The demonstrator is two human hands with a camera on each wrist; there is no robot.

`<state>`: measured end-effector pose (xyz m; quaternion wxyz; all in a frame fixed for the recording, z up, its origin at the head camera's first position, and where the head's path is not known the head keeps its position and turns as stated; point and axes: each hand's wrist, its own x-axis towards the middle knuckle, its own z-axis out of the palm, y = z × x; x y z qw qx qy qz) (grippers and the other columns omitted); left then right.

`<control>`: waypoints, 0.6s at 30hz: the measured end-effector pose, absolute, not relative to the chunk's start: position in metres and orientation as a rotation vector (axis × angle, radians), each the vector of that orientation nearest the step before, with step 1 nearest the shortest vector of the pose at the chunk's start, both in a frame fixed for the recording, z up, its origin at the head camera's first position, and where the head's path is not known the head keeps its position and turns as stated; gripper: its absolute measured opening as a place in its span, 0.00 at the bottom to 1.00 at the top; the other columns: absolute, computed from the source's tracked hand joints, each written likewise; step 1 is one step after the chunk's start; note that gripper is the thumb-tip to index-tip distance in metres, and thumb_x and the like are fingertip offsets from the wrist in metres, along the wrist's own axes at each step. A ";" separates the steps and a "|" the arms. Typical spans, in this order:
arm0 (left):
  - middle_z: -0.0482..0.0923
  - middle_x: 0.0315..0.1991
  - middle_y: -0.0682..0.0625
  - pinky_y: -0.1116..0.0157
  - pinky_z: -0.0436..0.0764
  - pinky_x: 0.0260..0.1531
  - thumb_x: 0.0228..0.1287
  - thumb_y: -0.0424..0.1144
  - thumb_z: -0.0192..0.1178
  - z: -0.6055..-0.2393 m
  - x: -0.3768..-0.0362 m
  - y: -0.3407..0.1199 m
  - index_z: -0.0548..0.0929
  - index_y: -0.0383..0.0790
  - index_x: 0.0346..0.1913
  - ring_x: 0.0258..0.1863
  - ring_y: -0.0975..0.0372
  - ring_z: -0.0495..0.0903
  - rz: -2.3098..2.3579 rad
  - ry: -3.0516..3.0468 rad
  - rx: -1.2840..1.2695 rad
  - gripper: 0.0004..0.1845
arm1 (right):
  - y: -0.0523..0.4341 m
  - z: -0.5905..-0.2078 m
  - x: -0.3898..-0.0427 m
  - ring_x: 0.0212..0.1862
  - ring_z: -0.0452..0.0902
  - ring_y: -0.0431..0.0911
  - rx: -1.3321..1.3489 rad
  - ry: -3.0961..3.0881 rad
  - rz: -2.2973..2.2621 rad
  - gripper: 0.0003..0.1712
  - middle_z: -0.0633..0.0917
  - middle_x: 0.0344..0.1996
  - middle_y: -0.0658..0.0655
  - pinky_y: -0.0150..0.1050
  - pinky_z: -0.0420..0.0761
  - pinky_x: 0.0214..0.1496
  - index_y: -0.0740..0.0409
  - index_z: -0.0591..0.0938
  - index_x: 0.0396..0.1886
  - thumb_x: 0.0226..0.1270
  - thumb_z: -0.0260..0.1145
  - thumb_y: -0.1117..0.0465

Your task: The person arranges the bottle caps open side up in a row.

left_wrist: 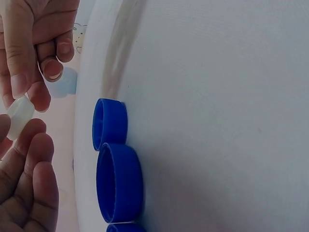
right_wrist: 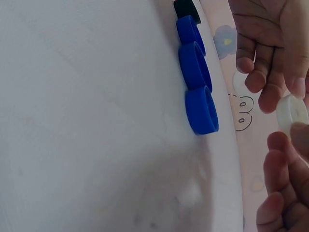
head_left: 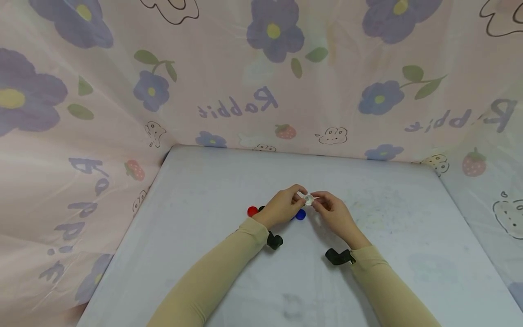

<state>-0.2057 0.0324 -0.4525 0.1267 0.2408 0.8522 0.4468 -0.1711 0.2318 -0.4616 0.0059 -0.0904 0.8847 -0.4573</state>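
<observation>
We held a small white cap between both hands above the middle of the pale table, lifted clear of its surface. Our left hand pinched it from the nine o'clock side with thumb and fingertips, and our right hand pinched it from the three o'clock side in the same way, so each hand was grasping that cap and neither lay slack. In the left wrist view the white cap sat pressed between fingertips at the far left edge, while the spare fingers curled loosely beside it. In the right wrist view the white cap showed its round face near the right edge, again held by fingertips. On the table just under our hands stood a row of blue caps, lying touching one another; in the right wrist view three blue caps ran in a line with a black cap at the far end. From the head view a red cap rested at nine o'clock of our left hand, close to it. A flowered pink curtain stood round the table at twelve o'clock and both sides.
</observation>
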 end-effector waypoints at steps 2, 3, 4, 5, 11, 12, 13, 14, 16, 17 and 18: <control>0.82 0.38 0.56 0.67 0.77 0.36 0.73 0.44 0.54 -0.453 -0.206 0.033 0.74 0.51 0.56 0.33 0.69 0.78 1.299 2.475 0.694 0.12 | 0.232 -0.462 -0.171 0.40 0.79 0.49 -0.281 2.760 -1.424 0.19 0.83 0.40 0.56 0.38 0.77 0.38 0.55 0.77 0.58 0.71 0.62 0.56; 0.82 0.38 0.56 0.67 0.77 0.36 0.73 0.44 0.54 -0.454 -0.206 0.033 0.74 0.51 0.56 0.33 0.69 0.78 1.296 2.476 0.691 0.12 | 0.232 -0.462 -0.171 0.40 0.79 0.48 -0.279 2.755 -1.425 0.19 0.83 0.40 0.56 0.38 0.77 0.39 0.55 0.77 0.58 0.70 0.63 0.56; 0.82 0.38 0.56 0.67 0.77 0.36 0.73 0.44 0.54 -0.454 -0.206 0.033 0.75 0.51 0.57 0.33 0.69 0.78 1.294 2.476 0.687 0.13 | 0.232 -0.462 -0.170 0.40 0.79 0.47 -0.277 2.750 -1.425 0.20 0.83 0.40 0.55 0.38 0.77 0.39 0.56 0.77 0.58 0.69 0.64 0.57; 0.82 0.38 0.57 0.67 0.76 0.36 0.73 0.44 0.54 -0.455 -0.206 0.034 0.75 0.51 0.57 0.33 0.69 0.78 1.291 2.477 0.680 0.13 | 0.232 -0.462 -0.171 0.39 0.79 0.47 -0.276 2.749 -1.423 0.21 0.83 0.40 0.55 0.38 0.77 0.39 0.56 0.77 0.59 0.69 0.65 0.57; 0.80 0.37 0.58 0.70 0.76 0.37 0.71 0.40 0.57 -0.456 -0.206 0.037 0.75 0.48 0.59 0.34 0.71 0.78 1.267 2.492 0.682 0.15 | 0.233 -0.466 -0.172 0.37 0.77 0.46 -0.268 2.748 -1.418 0.23 0.83 0.38 0.55 0.37 0.76 0.37 0.58 0.76 0.58 0.66 0.68 0.57; 0.80 0.37 0.58 0.70 0.76 0.37 0.70 0.39 0.58 -0.456 -0.206 0.038 0.75 0.47 0.59 0.34 0.71 0.78 1.259 2.494 0.686 0.16 | 0.233 -0.466 -0.172 0.37 0.77 0.46 -0.266 2.746 -1.418 0.23 0.83 0.38 0.55 0.37 0.76 0.36 0.58 0.76 0.58 0.66 0.68 0.57; 0.79 0.37 0.59 0.71 0.76 0.37 0.69 0.38 0.59 -0.456 -0.206 0.038 0.75 0.46 0.59 0.34 0.70 0.78 1.251 2.497 0.689 0.17 | 0.234 -0.466 -0.172 0.36 0.77 0.47 -0.265 2.740 -1.423 0.23 0.83 0.38 0.55 0.37 0.75 0.36 0.58 0.76 0.58 0.66 0.67 0.57; 0.79 0.36 0.59 0.71 0.76 0.37 0.69 0.38 0.60 -0.456 -0.206 0.039 0.75 0.46 0.59 0.34 0.70 0.77 1.244 2.499 0.691 0.17 | 0.234 -0.466 -0.172 0.36 0.77 0.47 -0.262 2.736 -1.425 0.23 0.83 0.37 0.55 0.37 0.75 0.35 0.58 0.76 0.58 0.66 0.67 0.56; 0.78 0.36 0.58 0.71 0.76 0.37 0.68 0.37 0.61 -0.456 -0.207 0.041 0.76 0.45 0.59 0.35 0.69 0.77 1.222 2.509 0.695 0.17 | 0.234 -0.467 -0.171 0.36 0.77 0.47 -0.256 2.731 -1.422 0.23 0.83 0.37 0.55 0.37 0.75 0.35 0.58 0.77 0.58 0.66 0.67 0.56; 0.78 0.37 0.58 0.71 0.76 0.37 0.67 0.37 0.61 -0.456 -0.207 0.043 0.76 0.45 0.58 0.35 0.69 0.77 1.208 2.516 0.699 0.17 | 0.235 -0.467 -0.171 0.36 0.77 0.47 -0.252 2.730 -1.415 0.23 0.83 0.37 0.54 0.37 0.75 0.35 0.58 0.77 0.58 0.66 0.67 0.55; 0.78 0.37 0.57 0.71 0.76 0.38 0.67 0.37 0.61 -0.456 -0.207 0.044 0.76 0.45 0.57 0.36 0.68 0.77 1.189 2.528 0.705 0.17 | 0.236 -0.468 -0.171 0.36 0.77 0.47 -0.251 2.727 -1.410 0.23 0.83 0.37 0.54 0.37 0.75 0.35 0.58 0.76 0.58 0.66 0.67 0.55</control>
